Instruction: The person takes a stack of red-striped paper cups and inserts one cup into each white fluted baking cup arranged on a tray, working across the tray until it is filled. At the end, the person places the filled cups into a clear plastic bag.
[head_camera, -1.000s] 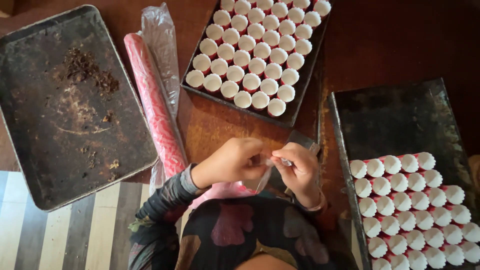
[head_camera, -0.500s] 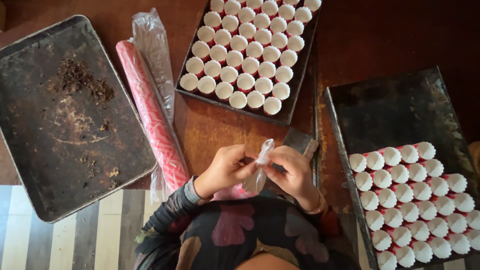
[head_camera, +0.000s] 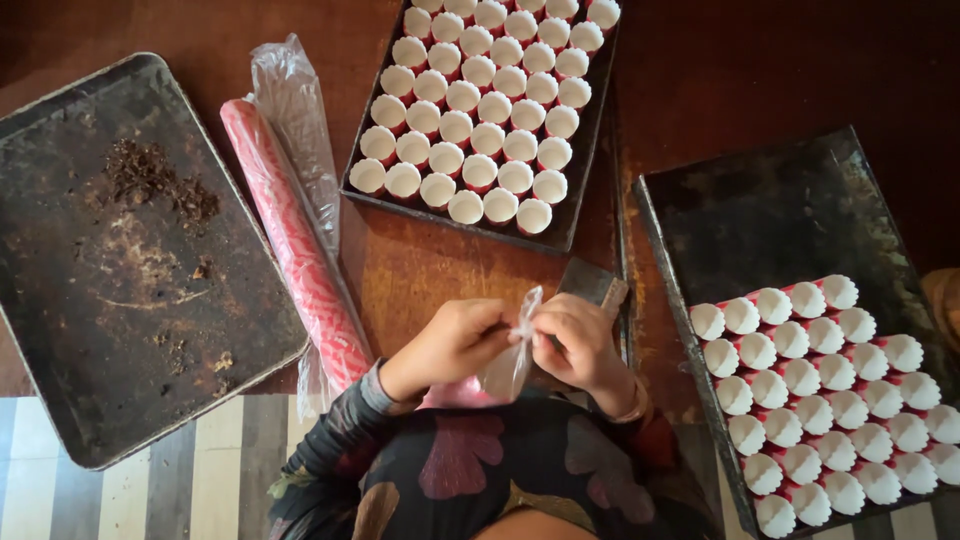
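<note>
Both hands, left hand (head_camera: 450, 345) and right hand (head_camera: 575, 340), pinch a clear plastic wrapper (head_camera: 515, 350); risk: tearing unevenly, spilling pink cups toward tray (head_camera: 680, 240) at 3 o'clock.

I see the left hand (head_camera: 452, 345) and right hand (head_camera: 575, 340) pinching a clear plastic wrapper (head_camera: 515, 350) between them over the wooden table (head_camera: 430, 265). A wrapped stack of red cups (head_camera: 295, 245) lies just left. Filled cup trays (head_camera: 580, 215) sit ahead and right; a soiled tray (head_camera: 60, 330) left.

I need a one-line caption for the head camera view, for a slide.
Both hands, left hand and right hand, pinch a clear plastic wrapper between baking trays of paper cups.
</note>
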